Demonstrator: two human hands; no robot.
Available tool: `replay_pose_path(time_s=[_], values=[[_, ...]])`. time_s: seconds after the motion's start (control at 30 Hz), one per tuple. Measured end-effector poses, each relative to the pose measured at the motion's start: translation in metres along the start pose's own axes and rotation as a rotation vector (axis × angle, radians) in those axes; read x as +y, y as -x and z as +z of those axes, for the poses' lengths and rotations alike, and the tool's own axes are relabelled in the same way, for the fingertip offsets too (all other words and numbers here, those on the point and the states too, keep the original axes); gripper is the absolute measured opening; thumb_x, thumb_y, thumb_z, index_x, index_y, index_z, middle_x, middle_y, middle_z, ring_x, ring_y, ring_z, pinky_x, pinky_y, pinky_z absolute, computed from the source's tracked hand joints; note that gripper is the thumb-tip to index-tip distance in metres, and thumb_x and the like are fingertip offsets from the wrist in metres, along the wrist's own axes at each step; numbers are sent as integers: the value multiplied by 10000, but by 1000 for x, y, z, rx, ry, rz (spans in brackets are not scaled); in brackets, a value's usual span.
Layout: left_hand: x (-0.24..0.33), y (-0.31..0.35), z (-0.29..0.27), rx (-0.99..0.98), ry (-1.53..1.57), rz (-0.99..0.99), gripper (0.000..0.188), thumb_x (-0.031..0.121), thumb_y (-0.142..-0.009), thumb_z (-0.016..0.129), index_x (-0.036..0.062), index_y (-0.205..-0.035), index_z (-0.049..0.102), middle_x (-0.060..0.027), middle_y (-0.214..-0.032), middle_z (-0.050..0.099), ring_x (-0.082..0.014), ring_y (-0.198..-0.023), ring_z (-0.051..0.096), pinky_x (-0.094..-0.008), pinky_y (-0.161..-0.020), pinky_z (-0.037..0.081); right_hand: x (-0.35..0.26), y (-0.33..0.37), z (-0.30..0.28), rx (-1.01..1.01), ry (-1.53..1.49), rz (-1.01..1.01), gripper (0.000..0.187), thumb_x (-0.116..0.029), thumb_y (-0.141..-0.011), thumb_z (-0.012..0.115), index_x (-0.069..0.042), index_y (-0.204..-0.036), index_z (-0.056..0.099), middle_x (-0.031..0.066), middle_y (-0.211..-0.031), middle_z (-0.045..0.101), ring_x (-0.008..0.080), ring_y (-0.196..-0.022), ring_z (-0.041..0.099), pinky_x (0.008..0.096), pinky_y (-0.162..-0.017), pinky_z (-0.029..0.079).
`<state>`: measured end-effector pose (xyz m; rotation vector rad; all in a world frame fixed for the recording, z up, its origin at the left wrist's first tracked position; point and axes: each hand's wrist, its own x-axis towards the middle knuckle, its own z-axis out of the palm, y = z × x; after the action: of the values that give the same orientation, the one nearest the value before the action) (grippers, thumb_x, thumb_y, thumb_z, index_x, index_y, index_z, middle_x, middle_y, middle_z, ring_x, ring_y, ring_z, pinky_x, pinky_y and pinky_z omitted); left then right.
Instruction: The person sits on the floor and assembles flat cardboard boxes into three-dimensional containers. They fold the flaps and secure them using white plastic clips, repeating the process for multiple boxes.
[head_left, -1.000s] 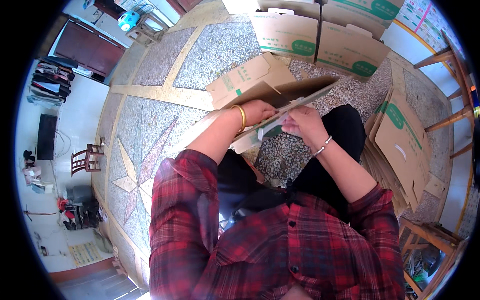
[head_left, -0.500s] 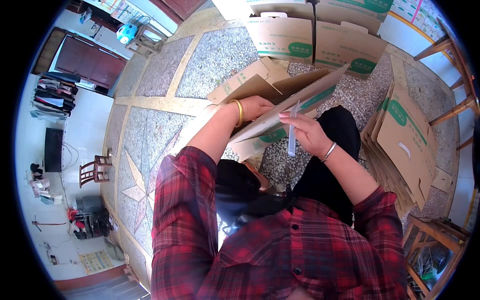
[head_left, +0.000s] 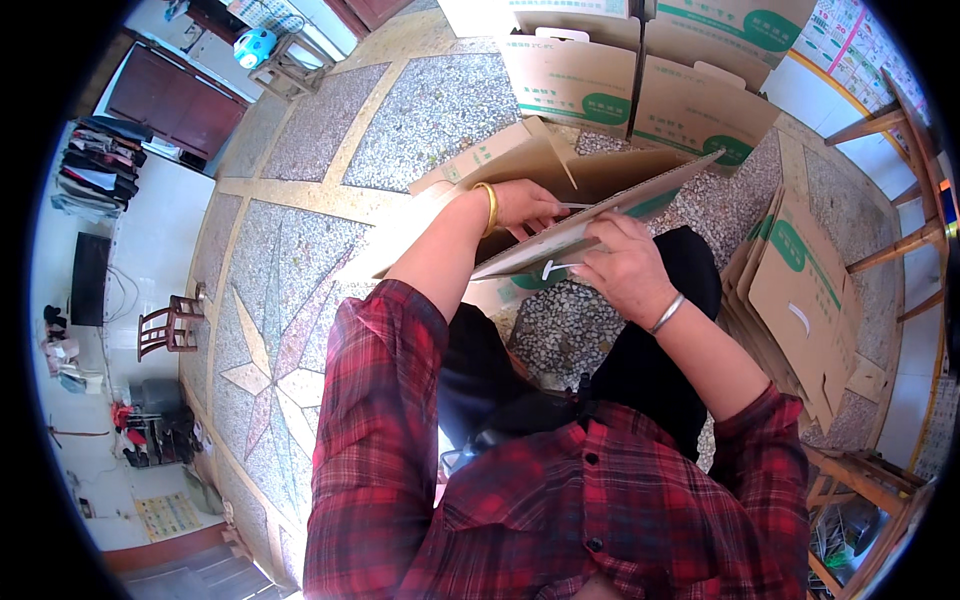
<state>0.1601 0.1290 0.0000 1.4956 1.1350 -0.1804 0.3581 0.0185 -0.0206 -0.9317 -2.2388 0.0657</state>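
Observation:
An upright brown cardboard box (head_left: 640, 172) with green print stands open-topped in front of me, one panel leaning toward me. My left hand (head_left: 528, 205), with a gold bangle at the wrist, reaches inside the box. Its fingertips close on a thin white plastic strip that shows at the inner face of the near panel. Outside that panel, my right hand (head_left: 625, 265), wearing a silver bangle, pinches a white plastic strap (head_left: 553, 269) against the cardboard. The strap's middle is hidden by the fingers and panel.
Several standing cardboard boxes (head_left: 575, 80) are at the far side. A stack of flattened cartons (head_left: 805, 290) leans on the right, near a wooden chair (head_left: 895, 255) and a wooden stool (head_left: 860, 490). A small chair (head_left: 170, 325) stands at the left on the patterned floor.
My right hand has brought the strap up against the near panel; it hung down before. My left hand has shifted right inside the box, toward the panel.

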Motion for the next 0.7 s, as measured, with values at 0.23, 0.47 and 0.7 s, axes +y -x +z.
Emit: replay_pose_path(time_s=[0.23,0.47,0.7], values=[[0,-15,5,-28,14,6,374,355,-894,480,119,-1175,555,-34,-993,605,-119,-847,563,-270,-715,501,3,16,31,-84,55,41,174,-222,-717,630,-112,-852,625,26,-583,527,194,-682,558,453,-954,341],[-8,-24,12,-79,10,54,346,233,-913,450,117,-1234,509,-51,-1048,592,-130,-907,567,-272,-769,498,8,27,37,-133,105,-3,142,-193,-706,617,-122,-829,619,15,-587,545,190,-660,569,421,-859,373],[-11,-8,22,-168,28,118,393,142,-917,405,108,-1308,414,-65,-1135,552,-134,-1006,534,-292,-858,464,-8,37,45,-81,-22,169,151,-185,-757,580,-116,-889,602,40,-713,617,191,-734,602,338,-766,382]])
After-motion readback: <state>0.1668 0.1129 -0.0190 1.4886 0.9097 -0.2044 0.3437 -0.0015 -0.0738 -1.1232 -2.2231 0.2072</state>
